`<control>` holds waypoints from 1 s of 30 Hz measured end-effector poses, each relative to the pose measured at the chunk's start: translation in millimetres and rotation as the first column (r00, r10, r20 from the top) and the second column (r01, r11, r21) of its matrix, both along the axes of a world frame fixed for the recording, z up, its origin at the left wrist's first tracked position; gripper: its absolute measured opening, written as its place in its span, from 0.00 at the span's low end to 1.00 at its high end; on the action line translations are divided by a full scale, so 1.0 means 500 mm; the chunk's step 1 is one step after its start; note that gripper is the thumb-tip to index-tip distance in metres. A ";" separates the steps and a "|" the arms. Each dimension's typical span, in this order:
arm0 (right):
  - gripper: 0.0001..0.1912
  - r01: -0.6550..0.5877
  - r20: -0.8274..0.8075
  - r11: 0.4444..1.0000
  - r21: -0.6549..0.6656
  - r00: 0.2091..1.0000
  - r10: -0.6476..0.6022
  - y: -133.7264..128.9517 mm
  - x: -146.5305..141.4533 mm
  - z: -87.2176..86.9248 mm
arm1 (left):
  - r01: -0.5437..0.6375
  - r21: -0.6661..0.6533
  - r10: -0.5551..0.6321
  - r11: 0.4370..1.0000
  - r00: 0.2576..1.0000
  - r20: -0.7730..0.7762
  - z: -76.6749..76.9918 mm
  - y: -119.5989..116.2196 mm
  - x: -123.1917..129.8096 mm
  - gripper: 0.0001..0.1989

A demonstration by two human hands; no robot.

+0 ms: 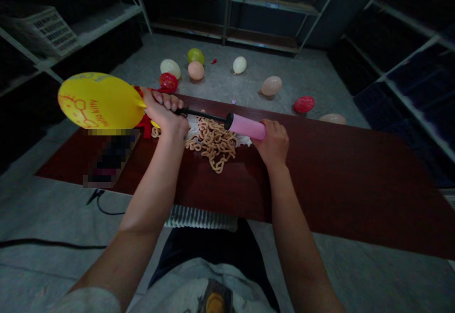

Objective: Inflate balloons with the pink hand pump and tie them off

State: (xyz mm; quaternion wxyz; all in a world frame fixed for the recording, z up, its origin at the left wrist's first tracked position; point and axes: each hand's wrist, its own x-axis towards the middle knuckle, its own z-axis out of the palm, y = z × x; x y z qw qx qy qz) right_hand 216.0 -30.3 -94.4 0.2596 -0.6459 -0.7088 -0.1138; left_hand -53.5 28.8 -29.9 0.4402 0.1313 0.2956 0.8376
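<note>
A yellow balloon (101, 102) with printed lettering, puffed up, sticks out to the left of my left hand (165, 109). That hand is closed around the balloon's neck and the black end of a hand balloon pump, and its fingers hide where the two meet. From there the black rod runs right into the pump's pink barrel (248, 127). My right hand (273, 142) is wrapped round the barrel's right end. Under the pump, a pile of tan, rope-like chain (215, 145) lies on the dark red table (337, 175). Something red (145, 126) shows below the balloon.
On the floor beyond the table lie several balloons, among them a green one (195, 57), a white one (240, 65) and a red one (304, 104). Metal shelves (270, 40) stand around. A blurred-out flat object (115, 159) rests at the table's left; a black cable (53, 243) crosses the floor.
</note>
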 end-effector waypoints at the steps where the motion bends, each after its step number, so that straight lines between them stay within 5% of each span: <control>1: 0.20 -0.012 0.004 1.000 -0.011 1.000 0.012 -0.003 -0.006 0.003 | 0.006 -0.016 -0.006 1.000 1.000 -0.010 0.001 -0.001 0.004 0.28; 12: 0.28 -0.143 0.040 0.984 -0.104 0.988 0.148 -0.032 -0.074 0.020 | 0.157 -0.037 -0.154 0.987 0.986 0.070 0.012 -0.035 0.110 0.27; 30: 0.25 -0.070 0.144 0.998 -0.004 0.987 0.070 -0.003 -0.059 0.008 | 0.079 -0.009 -0.077 0.997 0.991 0.106 -0.005 0.010 0.047 0.27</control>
